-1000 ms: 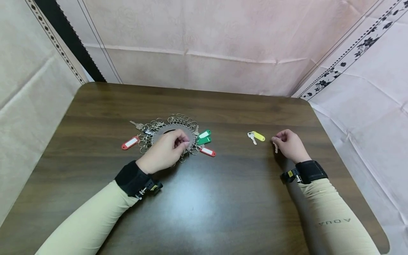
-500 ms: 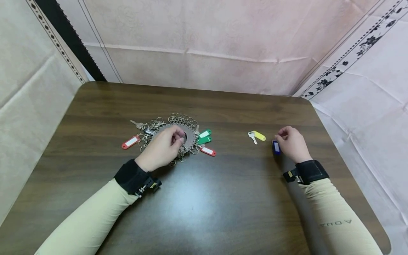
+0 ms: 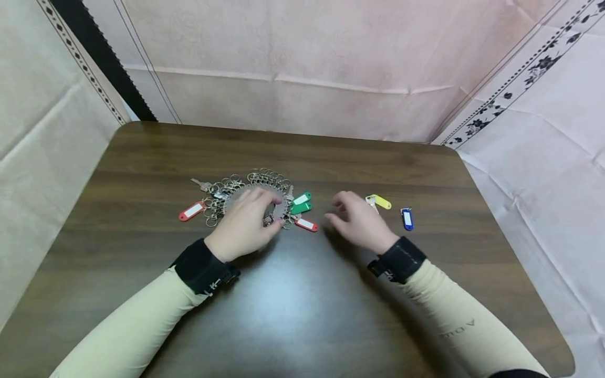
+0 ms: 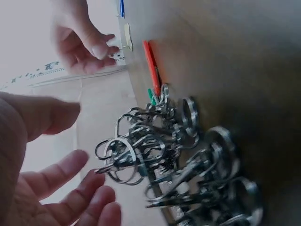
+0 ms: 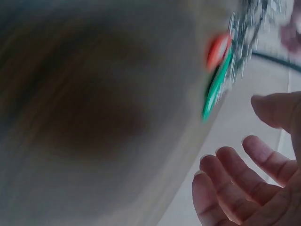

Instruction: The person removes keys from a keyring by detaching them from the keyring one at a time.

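Observation:
My left hand (image 3: 243,223) is over a round grey holder (image 3: 284,206) fringed with many metal split rings (image 4: 146,146). In the left wrist view its thumb and fingers are spread apart, with fingertips near the rings and nothing gripped. My right hand (image 3: 361,223) is above the table between the holder and a yellow key tag (image 3: 383,202). Its fingers are relaxed and hold nothing in the right wrist view. The yellow tag's key is partly hidden behind that hand. Farther right, a blue key tag (image 3: 407,219) with a white label lies on the table.
Two green tags (image 3: 301,208) and a red tag (image 3: 306,225) stick out from the holder's right side. On its left are another red tag (image 3: 191,211) and a key (image 3: 202,185). Pale curtains (image 3: 293,79) hang around the wooden table (image 3: 283,325).
My right hand has let go of the blue tag, now lying on the table, and has moved left past the yellow tag. My left hand's thumb and fingers have spread over the holder.

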